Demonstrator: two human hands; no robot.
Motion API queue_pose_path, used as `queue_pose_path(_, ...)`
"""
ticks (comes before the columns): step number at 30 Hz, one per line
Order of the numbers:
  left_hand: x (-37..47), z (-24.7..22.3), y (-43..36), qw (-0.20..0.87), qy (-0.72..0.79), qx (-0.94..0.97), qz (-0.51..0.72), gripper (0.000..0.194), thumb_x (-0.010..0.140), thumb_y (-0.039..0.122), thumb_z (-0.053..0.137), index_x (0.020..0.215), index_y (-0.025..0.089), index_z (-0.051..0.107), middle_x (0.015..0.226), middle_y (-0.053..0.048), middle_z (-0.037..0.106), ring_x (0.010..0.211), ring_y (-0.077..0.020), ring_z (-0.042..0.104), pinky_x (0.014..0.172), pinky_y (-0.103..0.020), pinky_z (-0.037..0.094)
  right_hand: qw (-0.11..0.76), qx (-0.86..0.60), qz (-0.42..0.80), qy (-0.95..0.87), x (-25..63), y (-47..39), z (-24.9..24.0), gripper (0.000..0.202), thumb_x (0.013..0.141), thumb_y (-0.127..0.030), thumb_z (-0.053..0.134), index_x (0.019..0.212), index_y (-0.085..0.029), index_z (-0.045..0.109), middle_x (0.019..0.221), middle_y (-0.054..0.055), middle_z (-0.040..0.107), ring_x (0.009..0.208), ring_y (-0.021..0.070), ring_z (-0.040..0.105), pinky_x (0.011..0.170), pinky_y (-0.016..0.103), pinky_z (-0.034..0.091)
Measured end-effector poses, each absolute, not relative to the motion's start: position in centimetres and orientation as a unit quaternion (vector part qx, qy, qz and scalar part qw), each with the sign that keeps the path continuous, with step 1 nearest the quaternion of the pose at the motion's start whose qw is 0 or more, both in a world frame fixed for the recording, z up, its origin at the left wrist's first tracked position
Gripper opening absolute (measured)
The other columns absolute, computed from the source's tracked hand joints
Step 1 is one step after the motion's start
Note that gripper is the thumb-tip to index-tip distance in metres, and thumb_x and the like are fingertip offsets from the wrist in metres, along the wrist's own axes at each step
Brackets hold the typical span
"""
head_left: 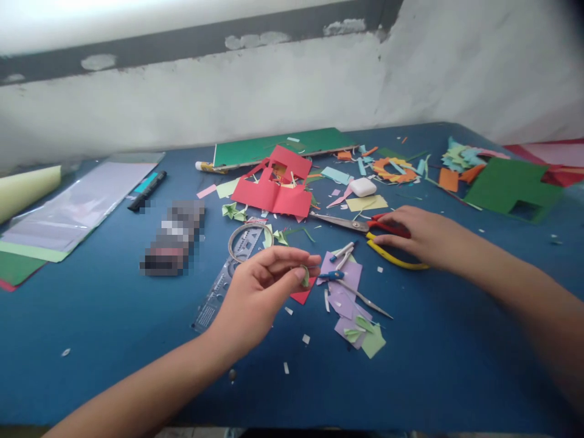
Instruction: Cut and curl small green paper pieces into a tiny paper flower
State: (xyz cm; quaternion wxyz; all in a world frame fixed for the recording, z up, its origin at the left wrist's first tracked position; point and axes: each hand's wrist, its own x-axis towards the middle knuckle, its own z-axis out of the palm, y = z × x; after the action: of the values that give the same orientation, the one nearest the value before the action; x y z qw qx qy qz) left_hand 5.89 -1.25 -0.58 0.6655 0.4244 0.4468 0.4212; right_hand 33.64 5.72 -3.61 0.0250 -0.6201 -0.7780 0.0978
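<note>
My left hand (269,283) is over the middle of the table, pinching a small light green piece of folded paper (305,277) between thumb and fingers. My right hand (413,231) is closed on the handles of the scissors (342,222), one red and one yellow. The scissors lie on the table, with their blades pointing left. A metal compass (360,295) with a blue joint rests on purple paper scraps (351,267) between my hands. Behind my left hand are a roll of tape (232,243) and a clear stencil ruler (210,301), partly covered by that hand.
Cut red paper (274,198) and a green board (283,146) lie at the back. A white case (364,187) sits among paper scraps. To the left are a blurred-out object (176,237), a black marker (148,190) and plastic-wrapped sheets (86,201). Dark green paper (506,185) lies right.
</note>
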Motion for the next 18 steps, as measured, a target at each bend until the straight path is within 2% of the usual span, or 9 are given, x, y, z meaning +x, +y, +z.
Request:
queue_pose_path(5,5.8,-0.3,-1.5,0.680,0.446,0.397,0.426,0.010,0.078,0.016,0.069,0.087,0.017,0.065,0.094,-0.004,0.076,0.089,-0.0163,0.070,0.069,-0.021,0.055,0.004,-0.581,0.138,-0.802,34.3,6.0,-2.3,0.038,0.076,-0.035,0.062,0.107,-0.013,0.062,0.100,0.013,0.064,0.083,0.0227,0.062,0.067,0.030,0.048)
queue_pose_path(9,5.7,0.0,-1.7,0.694,0.425,0.378,0.441,0.010,0.076,0.016,0.070,0.084,0.017,0.065,0.092,-0.004,0.077,0.084,-0.0167,0.071,0.068,-0.023,0.054,-0.012,-0.572,0.120,-0.812,33.8,5.5,-1.8,0.032,0.084,-0.038,0.051,0.101,-0.013,0.061,0.094,0.012,0.066,0.078,0.0230,0.063,0.065,0.032,0.047)
queue_pose_path(12,5.6,0.3,-1.6,0.699,0.424,0.356,0.452,0.012,0.074,0.015,0.071,0.083,0.017,0.064,0.087,-0.004,0.077,0.076,-0.0161,0.071,0.061,-0.022,0.054,-0.005,-0.581,0.089,-0.809,33.4,5.2,-1.8,0.038,0.089,-0.040,0.043,0.110,-0.012,0.055,0.088,0.012,0.067,0.070,0.0230,0.063,0.059,0.032,0.046)
queue_pose_path(15,5.5,0.3,-1.3,0.701,0.421,0.337,0.467,0.015,0.070,0.014,0.074,0.080,0.016,0.063,0.075,-0.003,0.076,0.065,-0.0153,0.070,0.052,-0.021,0.053,0.025,-0.600,0.036,-0.799,33.5,5.3,-1.9,0.041,0.088,-0.043,0.043,0.113,-0.011,0.052,0.083,0.014,0.066,0.066,0.0257,0.063,0.054,0.033,0.043)
queue_pose_path(18,5.3,0.1,-1.0,0.695,0.403,0.336,0.491,0.016,0.067,0.013,0.075,0.076,0.016,0.062,0.067,0.000,0.073,0.055,-0.0124,0.067,0.051,-0.021,0.053,0.070,-0.611,0.004,-0.789,33.9,5.4,-2.4,0.042,0.084,-0.050,0.046,0.105,-0.014,0.054,0.083,0.014,0.065,0.069,0.0278,0.062,0.054,0.033,0.043)
